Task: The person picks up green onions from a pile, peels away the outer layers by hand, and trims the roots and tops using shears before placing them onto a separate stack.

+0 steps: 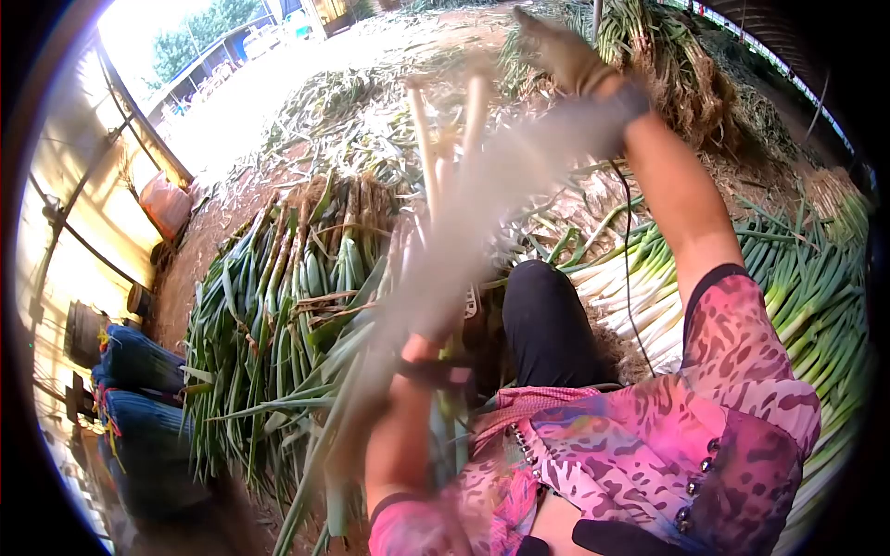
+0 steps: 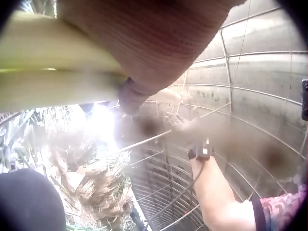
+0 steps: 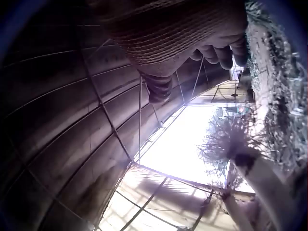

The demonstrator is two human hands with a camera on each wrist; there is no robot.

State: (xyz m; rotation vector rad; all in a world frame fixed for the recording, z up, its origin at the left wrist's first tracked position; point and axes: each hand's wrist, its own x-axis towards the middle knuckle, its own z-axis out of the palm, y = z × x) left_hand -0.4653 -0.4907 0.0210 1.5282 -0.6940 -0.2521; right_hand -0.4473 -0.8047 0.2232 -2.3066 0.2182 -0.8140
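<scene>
Blurred in the head view, my left hand [image 1: 434,301] is wrapped round several long onion stalks [image 1: 423,139]. Their pale root ends point up and the green leaves trail below the hand. Close up in the left wrist view, the gloved left hand [image 2: 149,43] curls over thick pale stalks [image 2: 53,62]. My gloved right hand [image 1: 561,54] is raised at the top of the head view, away from the stalks, holding nothing visible. In the right wrist view the right hand [image 3: 178,43] has its fingers loosely extended, with a rooted stalk end [image 3: 269,185] below it.
Leafy onions [image 1: 278,278] lie in a pile on the left, and pale-stemmed onions [image 1: 649,296] lie on the right. Rooty bundles [image 1: 667,65] stand at the back right. Blue bundles [image 1: 144,417] are at the lower left. A dark-clad knee [image 1: 552,324] is between the piles.
</scene>
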